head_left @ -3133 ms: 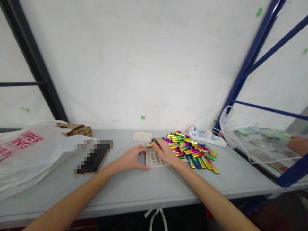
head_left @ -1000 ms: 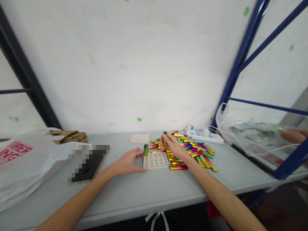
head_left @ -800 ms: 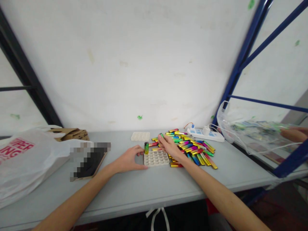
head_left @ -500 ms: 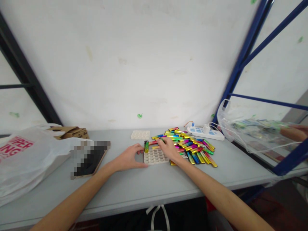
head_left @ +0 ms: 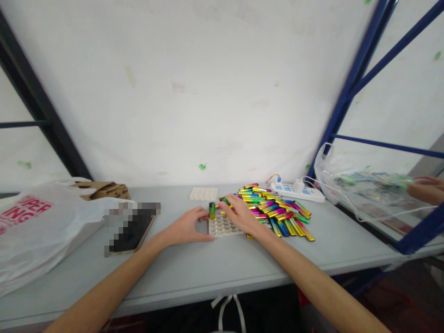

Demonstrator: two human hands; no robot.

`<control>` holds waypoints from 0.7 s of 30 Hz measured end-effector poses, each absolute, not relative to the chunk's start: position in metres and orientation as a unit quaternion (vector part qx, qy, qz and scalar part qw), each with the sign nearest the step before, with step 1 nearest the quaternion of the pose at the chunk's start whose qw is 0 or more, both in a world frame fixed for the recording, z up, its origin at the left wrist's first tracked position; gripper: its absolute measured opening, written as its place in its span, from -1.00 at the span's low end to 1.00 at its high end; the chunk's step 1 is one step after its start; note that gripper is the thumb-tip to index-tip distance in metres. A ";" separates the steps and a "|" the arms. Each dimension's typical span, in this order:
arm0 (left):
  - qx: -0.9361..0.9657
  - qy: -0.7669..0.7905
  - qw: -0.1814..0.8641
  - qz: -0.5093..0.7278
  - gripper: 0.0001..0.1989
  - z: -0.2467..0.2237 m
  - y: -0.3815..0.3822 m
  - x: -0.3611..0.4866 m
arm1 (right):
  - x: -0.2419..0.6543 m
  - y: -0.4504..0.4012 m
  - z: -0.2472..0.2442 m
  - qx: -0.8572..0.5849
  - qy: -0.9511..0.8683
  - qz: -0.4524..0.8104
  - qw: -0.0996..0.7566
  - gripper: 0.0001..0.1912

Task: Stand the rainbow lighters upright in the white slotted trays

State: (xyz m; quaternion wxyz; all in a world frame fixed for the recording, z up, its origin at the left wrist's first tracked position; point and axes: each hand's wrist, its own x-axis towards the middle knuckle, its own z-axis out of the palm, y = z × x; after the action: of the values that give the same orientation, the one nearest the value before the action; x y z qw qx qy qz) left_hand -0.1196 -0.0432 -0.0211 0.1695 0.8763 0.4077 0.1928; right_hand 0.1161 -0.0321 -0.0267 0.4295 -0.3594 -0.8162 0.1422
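Note:
A pale tray with rows of round holes (head_left: 222, 226) lies on the table in front of me. My left hand (head_left: 189, 226) grips its left side, thumb at the near corner and curled fingers at the far one. One shiny green-and-yellow lighter (head_left: 212, 211) with a dark top stands upright in the tray's far left corner. Over the far side of the tray, my right hand (head_left: 241, 215) pinches another lighter (head_left: 225, 200), partly hidden by the fingers. To the right spreads a heap of shiny, many-coloured lighters (head_left: 277, 210), lying flat.
A second pale tray (head_left: 203, 194) lies near the wall. A white power strip (head_left: 298, 190) sits behind the heap. On the left are a phone (head_left: 133, 229), a white plastic bag (head_left: 52, 222) and cardboard (head_left: 104, 190). Another person's hand (head_left: 428, 188) is by a clear bag (head_left: 367, 185) at right.
My right hand has moved left with its lighter, closer to the upright one. My left hand keeps its place on the tray.

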 end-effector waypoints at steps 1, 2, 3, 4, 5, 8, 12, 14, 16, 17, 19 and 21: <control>0.876 0.409 0.169 0.194 -0.42 -0.021 -0.043 -0.120 | 0.116 -0.032 -0.027 -0.352 -0.831 0.110 0.417 -0.60; 0.875 0.410 0.167 0.195 -0.41 -0.022 -0.043 -0.120 | 0.117 -0.032 -0.027 -0.349 -0.842 0.082 0.404 -0.59; 0.875 0.410 0.166 0.195 -0.40 -0.022 -0.042 -0.120 | 0.117 -0.031 -0.028 -0.351 -0.850 0.062 0.389 -0.58; 0.875 0.411 0.164 0.196 -0.41 -0.022 -0.042 -0.120 | 0.117 -0.031 -0.029 -0.357 -0.854 0.051 0.375 -0.57; 0.876 0.410 0.162 0.196 -0.41 -0.022 -0.042 -0.120 | 0.117 -0.030 -0.031 -0.364 -0.856 0.046 0.364 -0.57; 0.876 0.410 0.164 0.194 -0.42 -0.022 -0.042 -0.119 | 0.115 -0.028 -0.035 -0.373 -0.861 0.046 0.343 -0.59; 0.875 0.409 0.169 0.196 -0.42 -0.021 -0.043 -0.120 | 0.114 -0.028 -0.035 -0.355 -0.881 0.045 0.310 -0.66; 0.876 0.408 0.169 0.195 -0.41 -0.021 -0.044 -0.120 | 0.116 -0.028 -0.032 -0.355 -0.889 0.035 0.286 -0.67; 0.876 0.408 0.168 0.194 -0.41 -0.020 -0.044 -0.119 | 0.118 -0.027 -0.029 -0.366 -0.891 0.027 0.267 -0.66; 0.877 0.407 0.167 0.193 -0.41 -0.019 -0.044 -0.119 | 0.119 -0.027 -0.028 -0.370 -0.892 0.026 0.260 -0.65; 0.877 0.406 0.167 0.193 -0.42 -0.018 -0.044 -0.119 | 0.121 -0.026 -0.026 -0.369 -0.895 0.027 0.248 -0.67; 0.877 0.406 0.169 0.194 -0.43 -0.018 -0.045 -0.118 | 0.119 -0.027 -0.025 -0.367 -0.899 0.020 0.237 -0.69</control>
State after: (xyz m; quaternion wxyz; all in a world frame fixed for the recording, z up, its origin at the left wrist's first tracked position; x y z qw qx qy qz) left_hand -0.1180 -0.0447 -0.0180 0.1688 0.8768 0.4063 0.1940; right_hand 0.1189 -0.0267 -0.0251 0.2368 -0.3671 -0.8993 0.0196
